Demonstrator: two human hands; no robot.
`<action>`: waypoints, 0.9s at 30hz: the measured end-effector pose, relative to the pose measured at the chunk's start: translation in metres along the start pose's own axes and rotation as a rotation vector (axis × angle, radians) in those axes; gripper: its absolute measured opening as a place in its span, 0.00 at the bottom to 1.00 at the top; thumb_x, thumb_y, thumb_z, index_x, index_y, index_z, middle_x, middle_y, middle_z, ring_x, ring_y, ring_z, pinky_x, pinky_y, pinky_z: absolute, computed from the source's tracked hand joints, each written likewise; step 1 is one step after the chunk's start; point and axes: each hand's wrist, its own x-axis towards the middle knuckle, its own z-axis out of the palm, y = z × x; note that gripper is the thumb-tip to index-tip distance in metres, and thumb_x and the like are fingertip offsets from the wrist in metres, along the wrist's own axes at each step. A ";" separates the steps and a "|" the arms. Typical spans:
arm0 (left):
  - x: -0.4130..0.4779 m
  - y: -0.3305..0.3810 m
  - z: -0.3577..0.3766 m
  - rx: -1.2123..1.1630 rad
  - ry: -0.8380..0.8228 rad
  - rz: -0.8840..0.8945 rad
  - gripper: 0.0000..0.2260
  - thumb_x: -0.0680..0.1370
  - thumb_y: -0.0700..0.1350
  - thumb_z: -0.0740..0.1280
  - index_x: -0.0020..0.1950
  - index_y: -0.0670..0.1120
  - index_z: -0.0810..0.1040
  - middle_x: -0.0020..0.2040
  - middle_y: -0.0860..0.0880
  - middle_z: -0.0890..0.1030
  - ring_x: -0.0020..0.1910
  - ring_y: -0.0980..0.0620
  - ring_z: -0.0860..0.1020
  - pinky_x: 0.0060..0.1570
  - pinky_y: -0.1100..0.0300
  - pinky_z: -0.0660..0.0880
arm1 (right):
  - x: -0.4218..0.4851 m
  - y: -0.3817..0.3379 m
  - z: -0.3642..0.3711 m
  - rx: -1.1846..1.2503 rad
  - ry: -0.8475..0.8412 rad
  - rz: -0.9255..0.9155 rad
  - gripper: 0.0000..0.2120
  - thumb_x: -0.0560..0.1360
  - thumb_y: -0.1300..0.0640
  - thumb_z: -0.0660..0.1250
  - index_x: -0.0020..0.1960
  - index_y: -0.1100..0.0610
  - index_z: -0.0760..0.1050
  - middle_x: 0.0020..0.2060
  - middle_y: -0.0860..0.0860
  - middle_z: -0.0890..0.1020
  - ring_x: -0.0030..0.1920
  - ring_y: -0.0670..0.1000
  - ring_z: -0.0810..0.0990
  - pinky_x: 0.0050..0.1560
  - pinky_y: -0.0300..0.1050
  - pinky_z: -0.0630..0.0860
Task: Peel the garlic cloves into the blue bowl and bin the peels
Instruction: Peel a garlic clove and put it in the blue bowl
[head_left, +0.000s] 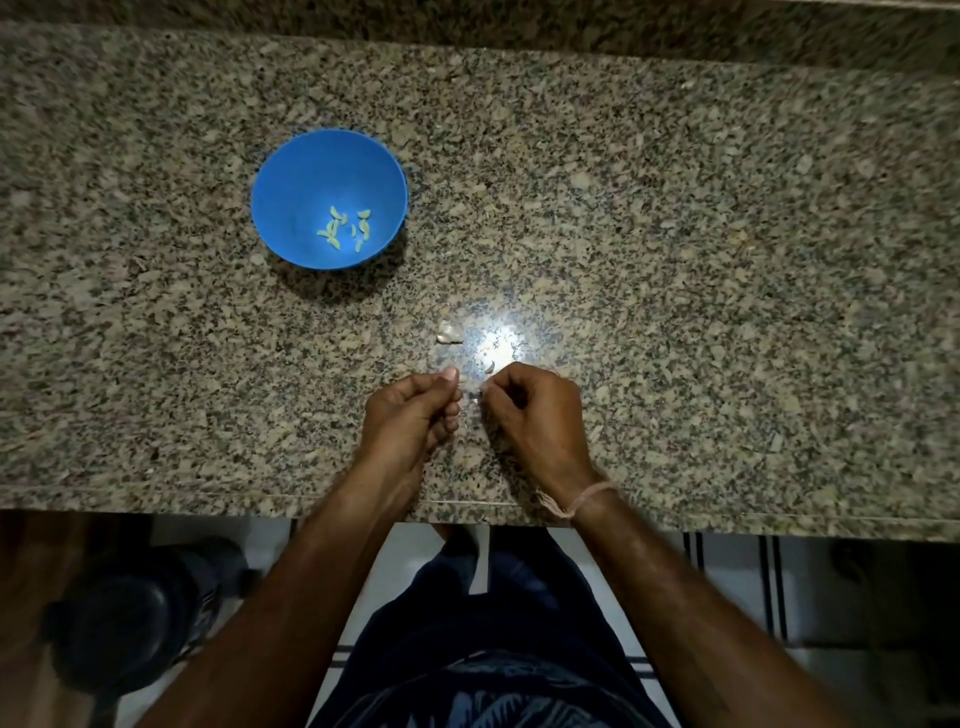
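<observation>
small pale garlic clove (482, 391): barely visible, pinched at the fingertips of the right hand (535, 415), below-right of the round blue plastic bowl (291, 171). left hand (415, 410) curled just beside it; whether it grips the clove, cannot tell. judged light, firm, slippery once bared; skin papery, so hold the ends and nick at the root. peeled greenish cloves (345, 231) lie in the bowl. loose pale piece (449, 332) on the speckled granite counter (675, 208), between bowl and hands.

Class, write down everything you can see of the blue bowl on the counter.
The blue bowl is round, smooth and plain, plastic by its look. It stands upright on the speckled granite countertop, left of centre. A cluster of peeled garlic cloves lies in its bottom, toward the near right side. Its shadow falls on the near side. Nothing else touches it.
</observation>
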 end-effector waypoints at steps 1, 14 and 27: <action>0.001 -0.001 0.000 0.018 0.010 0.009 0.06 0.78 0.44 0.74 0.49 0.41 0.83 0.38 0.47 0.82 0.33 0.56 0.78 0.35 0.64 0.78 | 0.001 0.003 0.001 -0.026 -0.009 -0.010 0.04 0.79 0.58 0.72 0.47 0.53 0.85 0.39 0.44 0.86 0.40 0.42 0.83 0.44 0.45 0.82; 0.005 -0.017 0.005 0.441 0.117 0.372 0.05 0.80 0.44 0.72 0.47 0.44 0.84 0.38 0.47 0.85 0.36 0.52 0.81 0.38 0.57 0.77 | 0.002 -0.005 0.010 0.472 -0.029 0.172 0.03 0.78 0.65 0.73 0.50 0.63 0.85 0.44 0.55 0.88 0.48 0.54 0.88 0.51 0.45 0.84; 0.006 -0.009 -0.005 0.389 -0.017 0.329 0.06 0.82 0.42 0.69 0.48 0.42 0.85 0.38 0.44 0.84 0.34 0.48 0.79 0.34 0.55 0.77 | 0.000 -0.001 0.009 0.469 -0.027 0.142 0.04 0.78 0.63 0.74 0.52 0.60 0.85 0.46 0.52 0.88 0.49 0.54 0.87 0.54 0.51 0.84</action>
